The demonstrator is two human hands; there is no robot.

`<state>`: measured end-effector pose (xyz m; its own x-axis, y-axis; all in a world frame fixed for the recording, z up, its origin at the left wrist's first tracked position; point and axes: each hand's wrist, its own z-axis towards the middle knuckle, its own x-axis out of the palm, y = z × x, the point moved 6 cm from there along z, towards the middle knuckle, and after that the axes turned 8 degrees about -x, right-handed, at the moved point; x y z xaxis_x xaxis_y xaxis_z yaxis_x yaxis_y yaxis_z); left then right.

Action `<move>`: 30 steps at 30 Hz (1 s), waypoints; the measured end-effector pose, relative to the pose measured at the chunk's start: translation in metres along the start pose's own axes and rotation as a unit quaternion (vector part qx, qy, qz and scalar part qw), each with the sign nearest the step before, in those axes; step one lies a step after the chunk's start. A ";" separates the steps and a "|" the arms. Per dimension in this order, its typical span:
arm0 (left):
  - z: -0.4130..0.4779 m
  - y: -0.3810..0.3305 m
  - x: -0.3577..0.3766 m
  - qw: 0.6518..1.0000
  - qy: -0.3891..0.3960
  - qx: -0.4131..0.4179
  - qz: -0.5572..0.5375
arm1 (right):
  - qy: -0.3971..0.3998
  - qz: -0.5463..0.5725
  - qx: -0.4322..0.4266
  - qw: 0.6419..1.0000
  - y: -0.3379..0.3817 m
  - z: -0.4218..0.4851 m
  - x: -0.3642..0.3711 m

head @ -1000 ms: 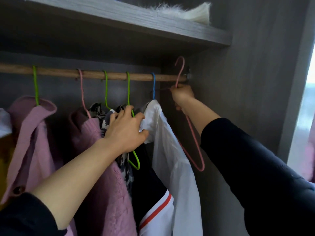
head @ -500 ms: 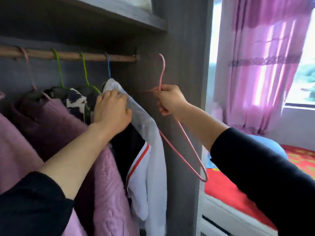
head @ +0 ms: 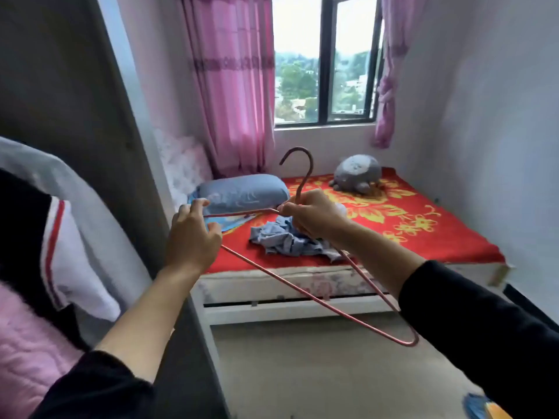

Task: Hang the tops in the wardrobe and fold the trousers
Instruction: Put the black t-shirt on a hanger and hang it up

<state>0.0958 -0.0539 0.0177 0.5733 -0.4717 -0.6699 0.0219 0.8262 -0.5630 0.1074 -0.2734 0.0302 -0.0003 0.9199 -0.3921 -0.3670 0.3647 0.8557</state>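
My right hand (head: 311,214) grips a bare pink wire hanger (head: 305,293) at the base of its hook, held out in front of the bed. My left hand (head: 193,234) is at the hanger's left corner, with fingers and thumb curved round the wire there. A crumpled light-blue garment (head: 287,240) lies on the red floral bedspread (head: 423,234), just beyond my hands. At the left edge, tops hang in the open wardrobe (head: 75,101): a white top with a red stripe (head: 75,252) and a fluffy pink one (head: 27,352). The rail is out of view.
A blue pillow (head: 242,192) and a grey plush toy (head: 357,173) sit on the bed near the window (head: 323,62) with pink curtains. The wardrobe's grey side panel (head: 130,164) stands between the clothes and the bed. A blue and orange thing (head: 484,409) lies on the floor.
I have turned from the wardrobe toward the bed. My right hand took the pink hanger off the rail and brought it down. My left hand left the hanging clothes and came to the hanger.
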 end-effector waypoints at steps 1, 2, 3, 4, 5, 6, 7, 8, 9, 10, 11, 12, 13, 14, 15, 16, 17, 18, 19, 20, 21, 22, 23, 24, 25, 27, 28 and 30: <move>-0.012 -0.016 0.022 1.000 0.028 0.008 -0.003 | -0.003 -0.036 0.017 0.999 -0.015 -0.016 -0.021; -0.024 -0.034 0.044 0.998 0.056 0.017 -0.008 | -0.007 -0.071 0.030 0.997 -0.028 -0.033 -0.041; -0.038 -0.053 0.064 0.996 0.083 0.025 -0.016 | -0.012 -0.101 0.043 0.994 -0.040 -0.050 -0.062; -0.052 -0.073 0.084 0.993 0.108 0.036 -0.026 | -0.019 -0.120 0.058 0.991 -0.052 -0.067 -0.082; -0.067 -0.094 0.103 0.990 0.131 0.048 -0.035 | -0.027 -0.133 0.074 0.988 -0.063 -0.086 -0.103; -0.083 -0.116 0.121 0.986 0.151 0.062 -0.043 | -0.037 -0.143 0.088 0.985 -0.073 -0.104 -0.125; -0.101 -0.139 0.137 0.981 0.171 0.074 -0.047 | -0.051 -0.151 0.104 0.982 -0.083 -0.123 -0.148; -0.119 -0.162 0.153 0.977 0.190 0.087 -0.048 | -0.067 -0.157 0.121 0.978 -0.095 -0.142 -0.171; -0.139 -0.185 0.168 0.972 0.209 0.100 -0.046 | -0.085 -0.163 0.139 0.973 -0.104 -0.161 -0.195; -0.160 -0.209 0.182 0.966 0.228 0.112 -0.048 | -0.103 -0.171 0.155 0.968 -0.113 -0.181 -0.220; -0.182 -0.232 0.194 0.960 0.246 0.122 -0.052 | -0.120 -0.181 0.166 0.962 -0.121 -0.201 -0.244; -0.204 -0.256 0.206 0.955 0.260 0.131 -0.059 | -0.136 -0.190 0.173 0.957 -0.128 -0.221 -0.269; -0.227 -0.279 0.217 0.949 0.274 0.139 -0.067 | -0.151 -0.200 0.179 0.951 -0.134 -0.241 -0.294; -0.251 -0.302 0.228 0.944 0.290 0.143 -0.072 | -0.168 -0.211 0.187 0.945 -0.140 -0.261 -0.319; -0.274 -0.324 0.239 0.938 0.306 0.148 -0.073 | -0.186 -0.218 0.199 0.937 -0.146 -0.282 -0.345; -0.297 -0.347 0.250 0.932 0.320 0.155 -0.072 | -0.204 -0.218 0.210 0.931 -0.152 -0.302 -0.370; -0.320 -0.369 0.261 0.926 0.334 0.164 -0.070 | -0.219 -0.215 0.224 0.925 -0.160 -0.321 -0.395; -0.343 -0.390 0.270 0.918 0.349 0.172 -0.068 | -0.234 -0.211 0.236 0.919 -0.168 -0.340 -0.418; -0.367 -0.412 0.279 0.911 0.364 0.181 -0.067 | -0.248 -0.211 0.245 0.913 -0.174 -0.359 -0.440; -0.389 -0.433 0.288 0.904 0.378 0.189 -0.068 | -0.263 -0.211 0.253 0.907 -0.180 -0.376 -0.463; -0.410 -0.453 0.295 0.897 0.390 0.198 -0.069 | -0.282 -0.212 0.256 0.900 -0.184 -0.392 -0.485; -0.430 -0.472 0.302 0.889 0.402 0.207 -0.070 | -0.302 -0.214 0.257 0.893 -0.186 -0.406 -0.506; -0.450 -0.491 0.308 0.881 0.414 0.219 -0.072 | -0.321 -0.222 0.259 0.883 -0.186 -0.420 -0.527; -0.469 -0.511 0.315 0.871 0.426 0.232 -0.073 | -0.338 -0.233 0.259 0.874 -0.186 -0.433 -0.548; -0.486 -0.526 0.321 0.862 0.439 0.243 -0.073 | -0.350 -0.238 0.262 0.867 -0.185 -0.444 -0.563; -0.523 -0.561 0.337 0.841 0.465 0.267 -0.068 | -0.374 -0.254 0.268 0.851 -0.186 -0.467 -0.601; -0.539 -0.576 0.345 0.830 0.480 0.276 -0.063 | -0.381 -0.264 0.269 0.844 -0.187 -0.477 -0.617; -0.571 -0.603 0.359 0.807 0.506 0.298 -0.054 | -0.392 -0.277 0.269 0.835 -0.188 -0.491 -0.645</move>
<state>-0.1793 -0.8973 -0.1593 -0.4146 -0.3111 -0.8552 0.5906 0.6230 -0.5129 -0.2797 -1.0058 -0.0437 0.7169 0.3233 -0.6177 0.3621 0.5845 0.7261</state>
